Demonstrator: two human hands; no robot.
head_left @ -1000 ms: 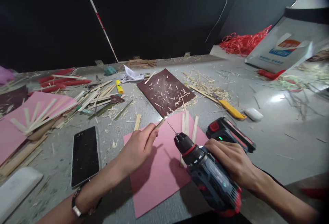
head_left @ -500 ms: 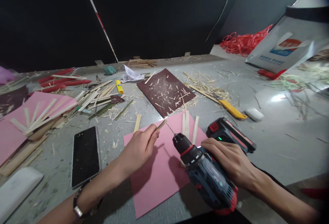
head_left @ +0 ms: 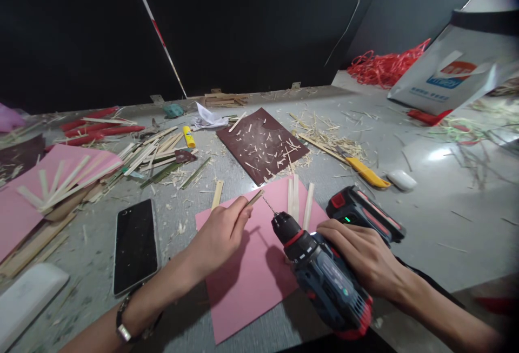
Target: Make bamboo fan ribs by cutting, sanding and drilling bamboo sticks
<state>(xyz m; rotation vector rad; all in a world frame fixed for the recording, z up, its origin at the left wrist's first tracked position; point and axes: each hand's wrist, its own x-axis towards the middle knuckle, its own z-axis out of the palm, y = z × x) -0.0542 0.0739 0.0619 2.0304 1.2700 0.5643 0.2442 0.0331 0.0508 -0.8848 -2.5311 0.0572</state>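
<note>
My left hand (head_left: 221,234) pinches a thin bamboo strip (head_left: 255,198) between thumb and fingers. In my right hand (head_left: 360,250) is a dark blue and black cordless drill (head_left: 324,272), gripped round its handle and lying on its side. Its thin drill bit (head_left: 269,205) points at the end of the strip; whether it has entered the strip I cannot tell. Both hands are over a pink sheet (head_left: 247,304), where a few pale bamboo strips (head_left: 295,199) lie beside the drill's chuck. Another strip with a small hole (head_left: 217,193) rests at the sheet's upper left edge.
Left of my forearm lies a black phone (head_left: 136,247). Beyond the pink sheet is a brown board (head_left: 261,145) strewn with shavings. A yellow utility knife (head_left: 367,172) and a white mouse-shaped object (head_left: 401,180) lie to the right. A white bag (head_left: 450,72) stands far right.
Very little differs. The drill and both hands have shifted only slightly, with the bit still at the end of the strip.
</note>
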